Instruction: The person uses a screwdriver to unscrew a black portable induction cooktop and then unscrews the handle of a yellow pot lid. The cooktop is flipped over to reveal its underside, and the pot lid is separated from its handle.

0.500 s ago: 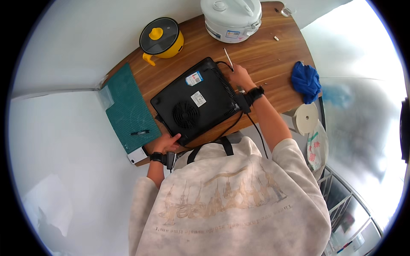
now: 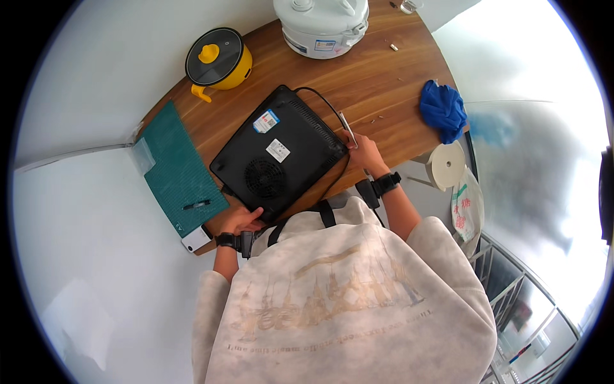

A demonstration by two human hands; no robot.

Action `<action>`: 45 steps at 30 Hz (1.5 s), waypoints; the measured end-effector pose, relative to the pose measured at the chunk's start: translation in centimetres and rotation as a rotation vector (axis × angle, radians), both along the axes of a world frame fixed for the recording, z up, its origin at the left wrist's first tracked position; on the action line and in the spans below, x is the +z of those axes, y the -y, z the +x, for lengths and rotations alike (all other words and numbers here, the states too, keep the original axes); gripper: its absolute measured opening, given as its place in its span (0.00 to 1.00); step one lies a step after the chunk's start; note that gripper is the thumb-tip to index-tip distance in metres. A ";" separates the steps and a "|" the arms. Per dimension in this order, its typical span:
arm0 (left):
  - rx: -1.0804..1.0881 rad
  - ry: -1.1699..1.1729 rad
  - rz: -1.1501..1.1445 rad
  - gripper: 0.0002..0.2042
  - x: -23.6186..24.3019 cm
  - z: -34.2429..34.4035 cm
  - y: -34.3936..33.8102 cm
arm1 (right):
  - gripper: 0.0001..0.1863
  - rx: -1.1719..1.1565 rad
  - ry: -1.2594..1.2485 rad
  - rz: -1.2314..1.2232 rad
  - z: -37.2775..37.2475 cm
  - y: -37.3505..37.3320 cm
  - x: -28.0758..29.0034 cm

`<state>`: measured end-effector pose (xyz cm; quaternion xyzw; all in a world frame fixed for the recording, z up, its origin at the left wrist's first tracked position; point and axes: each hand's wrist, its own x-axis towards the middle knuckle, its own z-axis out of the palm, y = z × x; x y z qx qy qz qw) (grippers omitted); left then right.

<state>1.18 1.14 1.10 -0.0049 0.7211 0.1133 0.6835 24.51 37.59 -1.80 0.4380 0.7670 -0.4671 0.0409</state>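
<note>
A black induction cooker (image 2: 281, 176) lies underside up on the wooden table, showing its round fan grille, vent slots and two stickers. My left hand (image 2: 238, 221) grips its near left corner, thumb on top and fingers hidden below. At the right corner, my right hand (image 2: 363, 152) is closed around a slim silver-white tool (image 2: 348, 130), whose exact kind I cannot make out. Its fingers are beside or touching the cooker's edge. The black power cord (image 2: 323, 96) loops from the far edge past this hand and down toward me.
Left of the cooker lies a green cutting mat (image 2: 176, 173) with a black pen (image 2: 196, 205) and a white phone-like object (image 2: 196, 240). Behind stand a yellow pot (image 2: 220, 64) and a white rice cooker (image 2: 323, 32). A blue cloth (image 2: 442, 110) lies right, above a beige stool (image 2: 446, 168).
My right hand has moved nearer along the cooker's right side, to its corner, with the slim tool. The cord now bows out more at the far edge. The whole view has shifted slightly.
</note>
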 end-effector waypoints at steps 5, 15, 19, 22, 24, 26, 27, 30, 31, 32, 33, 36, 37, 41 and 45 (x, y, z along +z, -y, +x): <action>-0.051 0.058 -0.036 0.36 -0.2 1.3 0.0 | 0.29 -0.210 -0.157 -0.510 -1.8 -1.0 2.3; -0.108 -0.079 -0.056 0.42 -0.3 1.9 0.4 | 0.11 -0.164 -0.018 0.221 1.0 -3.9 -1.4; -0.100 -0.128 0.019 0.39 -1.7 1.4 2.3 | 0.09 -0.274 0.037 0.340 3.1 -5.9 -2.1; -0.088 -0.195 0.023 0.35 -3.2 0.7 4.3 | 0.09 -0.342 0.055 0.346 3.1 -7.0 -1.6; -0.113 -0.267 0.020 0.32 -2.8 0.2 4.2 | 0.10 -0.331 0.062 0.355 3.1 -7.6 -2.0; -0.094 -0.345 0.026 0.28 -2.1 -0.3 3.7 | 0.10 -0.274 0.086 0.380 2.7 -7.5 -2.3; -0.084 -0.384 0.025 0.26 -2.1 -0.5 4.0 | 0.10 -0.244 0.098 0.388 2.3 -7.4 -2.3; -0.010 -0.429 0.064 0.25 -2.4 -0.8 5.0 | 0.11 -0.217 0.141 0.418 1.6 -6.9 -3.2; -0.005 -0.434 0.068 0.25 -2.6 -0.9 5.3 | 0.09 -0.219 0.170 0.430 1.2 -6.7 -3.2; 0.000 -0.439 0.071 0.24 -2.9 -1.1 5.6 | 0.09 -0.220 0.161 0.417 1.4 -6.7 -3.1; 0.006 -0.443 0.073 0.24 -2.4 -1.1 5.3 | 0.08 -0.220 0.151 0.402 1.3 -6.5 -2.6; -0.116 -0.491 0.116 0.22 -0.7 -1.1 3.4 | 0.08 -0.255 0.091 0.305 1.8 -6.3 -2.2; -0.128 -0.520 0.114 0.21 -0.1 -1.1 2.4 | 0.08 -0.271 0.067 0.266 2.2 -6.5 -2.3; -0.261 -0.757 0.239 0.20 1.3 -1.6 -1.0 | 0.10 -0.212 -0.031 0.227 2.8 -5.9 -3.2; -0.449 -0.927 0.224 0.27 3.1 -2.3 -5.9 | 0.10 -0.124 -0.114 0.007 1.3 -4.7 -0.8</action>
